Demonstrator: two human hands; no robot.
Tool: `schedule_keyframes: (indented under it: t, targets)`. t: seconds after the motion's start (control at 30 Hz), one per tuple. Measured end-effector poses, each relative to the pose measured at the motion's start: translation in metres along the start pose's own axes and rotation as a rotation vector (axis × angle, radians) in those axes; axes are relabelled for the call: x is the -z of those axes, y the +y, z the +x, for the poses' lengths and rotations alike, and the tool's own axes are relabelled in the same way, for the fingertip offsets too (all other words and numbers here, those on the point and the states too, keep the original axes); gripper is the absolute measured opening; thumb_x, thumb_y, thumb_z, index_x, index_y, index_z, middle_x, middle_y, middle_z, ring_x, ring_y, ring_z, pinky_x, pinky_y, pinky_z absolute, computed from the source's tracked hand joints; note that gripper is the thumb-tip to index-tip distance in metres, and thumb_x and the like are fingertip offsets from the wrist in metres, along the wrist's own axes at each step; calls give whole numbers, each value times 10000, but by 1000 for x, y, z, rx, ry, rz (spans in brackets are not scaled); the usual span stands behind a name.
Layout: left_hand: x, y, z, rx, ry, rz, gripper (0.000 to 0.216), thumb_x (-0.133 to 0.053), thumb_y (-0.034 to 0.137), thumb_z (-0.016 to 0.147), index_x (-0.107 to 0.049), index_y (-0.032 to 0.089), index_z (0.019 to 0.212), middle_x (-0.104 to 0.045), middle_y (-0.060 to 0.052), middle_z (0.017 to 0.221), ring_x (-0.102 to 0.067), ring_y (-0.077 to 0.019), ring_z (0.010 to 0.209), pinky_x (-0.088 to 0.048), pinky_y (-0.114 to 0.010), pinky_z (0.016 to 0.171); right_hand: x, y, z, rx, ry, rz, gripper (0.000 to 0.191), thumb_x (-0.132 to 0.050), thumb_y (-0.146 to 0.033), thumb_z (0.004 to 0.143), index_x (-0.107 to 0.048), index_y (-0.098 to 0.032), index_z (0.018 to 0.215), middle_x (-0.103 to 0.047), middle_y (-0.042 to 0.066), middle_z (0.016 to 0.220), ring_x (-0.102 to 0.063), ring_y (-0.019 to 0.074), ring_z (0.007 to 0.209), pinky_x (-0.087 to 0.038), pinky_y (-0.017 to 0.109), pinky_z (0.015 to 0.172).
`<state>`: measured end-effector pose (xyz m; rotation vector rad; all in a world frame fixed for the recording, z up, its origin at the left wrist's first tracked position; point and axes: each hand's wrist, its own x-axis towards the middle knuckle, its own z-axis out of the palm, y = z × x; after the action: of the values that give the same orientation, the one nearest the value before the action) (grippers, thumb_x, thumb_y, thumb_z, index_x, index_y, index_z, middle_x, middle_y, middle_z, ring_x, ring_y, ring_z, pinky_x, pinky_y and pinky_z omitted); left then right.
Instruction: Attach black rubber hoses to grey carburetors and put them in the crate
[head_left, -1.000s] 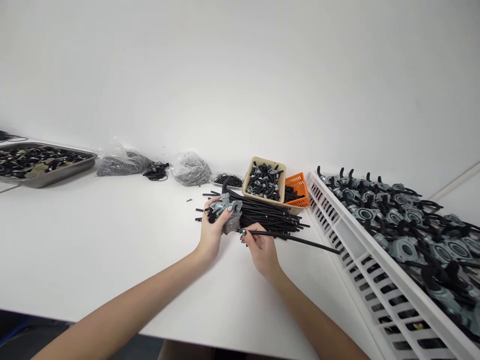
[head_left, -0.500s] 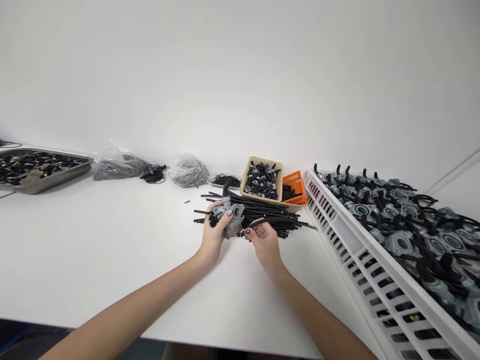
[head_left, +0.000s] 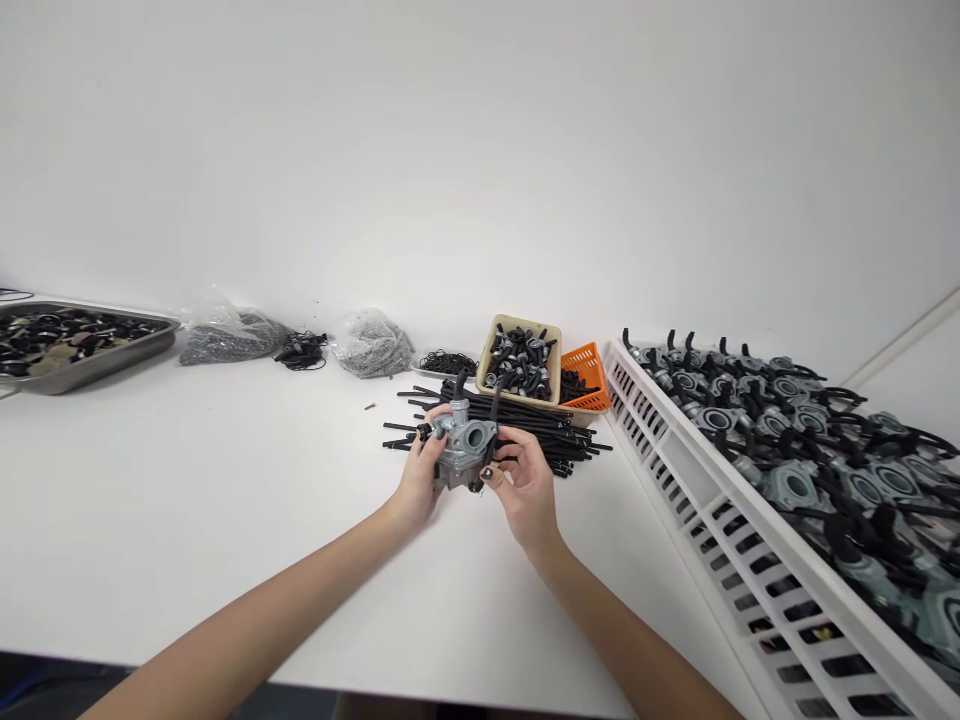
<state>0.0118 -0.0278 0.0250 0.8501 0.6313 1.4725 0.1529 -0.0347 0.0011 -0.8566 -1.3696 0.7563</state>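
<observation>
A grey metal carburetor (head_left: 459, 455) is held above the white table by my left hand (head_left: 420, 478), whose fingers wrap its left side. A short black hose stands up from its top. At the carburetor's lower right, my right hand (head_left: 525, 487) pinches a black rubber hose (head_left: 491, 455) that runs upward along the body. Whether the hose's lower end is seated on the carburetor cannot be made out. Behind both hands lies a pile of black hoses (head_left: 555, 430) on the table.
To the right, a white slotted crate (head_left: 697, 460) holds several carburetors with hoses. Behind the pile stand a cream basket (head_left: 556, 385) and an orange basket (head_left: 596, 375). Plastic bags of small parts (head_left: 373, 345) line the wall. A metal tray (head_left: 97, 372) sits far left.
The hose in my right hand has swung from lying out to the right to upright against the carburetor. The carburetor has turned slightly and come a little lower.
</observation>
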Motion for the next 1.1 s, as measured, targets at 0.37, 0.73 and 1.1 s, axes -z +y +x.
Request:
schedule_keyframes:
  t: [0.37, 0.73, 1.1]
  targets:
    - [0, 7, 4, 328, 21, -157, 486, -470, 520, 878, -640, 112, 1081, -746, -116, 896, -712, -272, 793, -558, -366, 734, 1, -8, 0, 49, -208, 232, 686, -803, -409, 715, -465, -248, 1289, -503, 146, 1429, -451, 298, 1338, -335, 488, 1122]
    - [5, 11, 4, 672, -86, -233, 543, -390, 525, 920, -683, 70, 959, -732, -145, 788, -693, -259, 703, -555, -375, 690, 8, -12, 7, 22, -354, 277, 1046, -885, -447, 577, -317, -281, 1439, -503, 128, 1427, -334, 287, 1418, -226, 503, 1179]
    - [5, 7, 10, 347, -90, -48, 398, -602, 312, 808, -577, 183, 1184, -693, -54, 837, -644, -179, 608, -547, -282, 485, 15, 3, 17, -143, -170, 318, 801, -833, -348, 674, -414, -274, 1353, -616, 101, 1309, -533, 256, 1258, -319, 478, 1127]
